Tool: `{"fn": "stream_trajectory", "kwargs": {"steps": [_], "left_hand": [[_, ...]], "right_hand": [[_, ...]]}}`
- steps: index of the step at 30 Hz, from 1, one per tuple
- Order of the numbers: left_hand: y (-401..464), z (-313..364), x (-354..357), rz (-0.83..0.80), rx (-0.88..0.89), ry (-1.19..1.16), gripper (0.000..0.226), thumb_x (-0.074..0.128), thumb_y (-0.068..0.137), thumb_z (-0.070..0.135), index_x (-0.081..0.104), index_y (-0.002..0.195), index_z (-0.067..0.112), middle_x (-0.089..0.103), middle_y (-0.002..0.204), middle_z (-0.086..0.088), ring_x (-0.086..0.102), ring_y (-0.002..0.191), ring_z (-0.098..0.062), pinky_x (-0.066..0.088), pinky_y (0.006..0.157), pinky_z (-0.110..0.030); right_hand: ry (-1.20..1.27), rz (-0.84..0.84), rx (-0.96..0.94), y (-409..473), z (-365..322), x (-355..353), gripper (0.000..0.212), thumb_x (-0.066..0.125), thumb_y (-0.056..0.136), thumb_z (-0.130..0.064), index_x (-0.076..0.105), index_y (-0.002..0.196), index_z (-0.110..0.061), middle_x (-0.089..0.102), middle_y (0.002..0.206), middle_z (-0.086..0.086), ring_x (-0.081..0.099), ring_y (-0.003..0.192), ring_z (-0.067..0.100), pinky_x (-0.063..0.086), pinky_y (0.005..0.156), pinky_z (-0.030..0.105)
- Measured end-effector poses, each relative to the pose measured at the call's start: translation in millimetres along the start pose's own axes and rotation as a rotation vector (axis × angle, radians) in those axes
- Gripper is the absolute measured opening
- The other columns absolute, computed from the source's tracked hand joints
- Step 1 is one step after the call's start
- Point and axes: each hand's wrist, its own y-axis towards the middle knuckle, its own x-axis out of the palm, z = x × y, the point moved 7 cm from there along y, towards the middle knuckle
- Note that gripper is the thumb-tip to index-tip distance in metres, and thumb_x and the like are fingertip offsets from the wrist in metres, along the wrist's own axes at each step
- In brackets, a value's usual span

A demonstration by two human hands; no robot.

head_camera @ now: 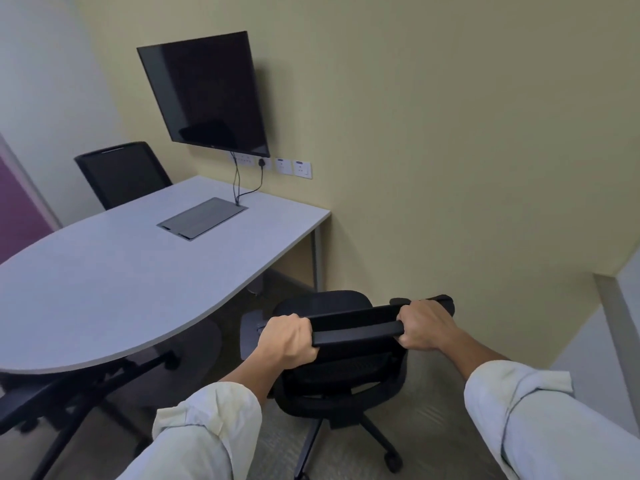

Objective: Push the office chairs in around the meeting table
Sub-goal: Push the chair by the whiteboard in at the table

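A black mesh office chair (341, 372) on castors stands just off the near right side of the grey meeting table (114, 271), its seat pointing toward the table edge. My left hand (289, 337) grips the left end of its top back rail. The right end of the same rail is held by my right hand (424, 325). A second black chair (121, 173) stands at the table's far side, close against it. Part of a third black chair (41, 396) shows at the lower left, partly under the tabletop.
A dark wall-mounted screen (207, 95) hangs above the table, with wall sockets (294, 166) and cables running to a grey cable hatch (202, 218). The yellow wall stands close behind the held chair. A white wall corner (613, 306) juts in at right. The floor is carpeted.
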Motion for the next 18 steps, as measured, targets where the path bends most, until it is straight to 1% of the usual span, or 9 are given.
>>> {"fn": "stream_trajectory", "kwargs": {"steps": [3, 6, 7, 8, 10, 11, 13, 14, 18], "left_hand": [[22, -19, -1, 0.014, -0.057, -0.021, 0.028, 0.041, 0.075, 0.051, 0.042, 0.063, 0.026, 0.049, 0.062, 0.007, 0.044, 0.049, -0.018, 0.036, 0.055, -0.032], [48, -42, 1, 0.004, -0.104, -0.04, 0.028, 0.043, 0.076, 0.051, 0.042, 0.061, 0.027, 0.046, 0.057, 0.009, 0.042, 0.046, -0.013, 0.032, 0.05, -0.031], [61, -52, 2, 0.011, -0.12, -0.051, 0.028, 0.044, 0.076, 0.05, 0.042, 0.061, 0.027, 0.047, 0.057, 0.008, 0.043, 0.046, -0.013, 0.032, 0.049, -0.031], [63, -51, 0, 0.007, -0.116, -0.046, 0.027, 0.044, 0.075, 0.049, 0.043, 0.06, 0.026, 0.048, 0.057, 0.008, 0.044, 0.047, -0.014, 0.032, 0.049, -0.031], [89, -72, 2, 0.006, -0.158, -0.061, 0.026, 0.045, 0.074, 0.046, 0.045, 0.059, 0.024, 0.05, 0.056, 0.006, 0.046, 0.047, -0.016, 0.031, 0.048, -0.031], [91, -71, 1, -0.001, -0.154, -0.055, 0.025, 0.045, 0.073, 0.044, 0.046, 0.059, 0.023, 0.051, 0.056, 0.005, 0.047, 0.046, -0.016, 0.03, 0.047, -0.03], [117, -91, 5, -0.009, -0.204, -0.061, 0.022, 0.046, 0.072, 0.041, 0.048, 0.059, 0.023, 0.053, 0.055, 0.004, 0.049, 0.046, -0.017, 0.03, 0.046, -0.03], [118, -91, 2, -0.011, -0.204, -0.055, 0.021, 0.046, 0.071, 0.04, 0.048, 0.059, 0.023, 0.053, 0.055, 0.004, 0.049, 0.046, -0.017, 0.03, 0.046, -0.03], [155, -114, 3, -0.008, -0.271, -0.059, 0.02, 0.047, 0.071, 0.039, 0.043, 0.058, 0.024, 0.05, 0.054, 0.005, 0.047, 0.045, -0.017, 0.032, 0.047, -0.03]], "right_hand": [[0.0, -0.014, -0.028, 46, 1, -1, 0.014, 0.055, 0.059, -0.031, 0.046, 0.053, -0.021, 0.046, 0.051, -0.007, 0.045, 0.051, 0.02, 0.03, 0.05, 0.03], [-0.002, -0.033, -0.072, 98, 1, 0, 0.01, 0.053, 0.058, -0.029, 0.047, 0.054, -0.023, 0.048, 0.052, -0.007, 0.046, 0.051, 0.019, 0.035, 0.052, 0.03], [-0.009, -0.034, -0.097, 123, 1, 0, 0.01, 0.053, 0.058, -0.029, 0.047, 0.054, -0.023, 0.048, 0.052, -0.007, 0.045, 0.049, 0.017, 0.034, 0.051, 0.03], [-0.009, -0.038, -0.094, 126, 2, -2, 0.01, 0.054, 0.059, -0.029, 0.047, 0.055, -0.023, 0.049, 0.052, -0.007, 0.044, 0.048, 0.015, 0.033, 0.05, 0.029], [-0.016, -0.043, -0.124, 173, 4, 0, 0.012, 0.056, 0.06, -0.03, 0.048, 0.055, -0.023, 0.049, 0.052, -0.007, 0.042, 0.047, 0.012, 0.032, 0.05, 0.029], [-0.019, -0.051, -0.127, 175, 5, 0, 0.012, 0.056, 0.061, -0.03, 0.048, 0.055, -0.024, 0.049, 0.052, -0.007, 0.042, 0.047, 0.012, 0.032, 0.05, 0.029], [-0.018, -0.05, -0.168, 220, 6, 3, 0.013, 0.056, 0.061, -0.031, 0.048, 0.055, -0.024, 0.05, 0.052, -0.007, 0.043, 0.047, 0.012, 0.032, 0.05, 0.028], [-0.019, -0.049, -0.173, 222, 6, 0, 0.013, 0.056, 0.061, -0.032, 0.049, 0.055, -0.023, 0.051, 0.052, -0.007, 0.044, 0.047, 0.013, 0.032, 0.049, 0.028], [-0.025, -0.065, -0.229, 283, 12, 2, 0.013, 0.058, 0.063, -0.032, 0.052, 0.056, -0.023, 0.054, 0.053, -0.006, 0.047, 0.048, 0.012, 0.031, 0.046, 0.027]]}}
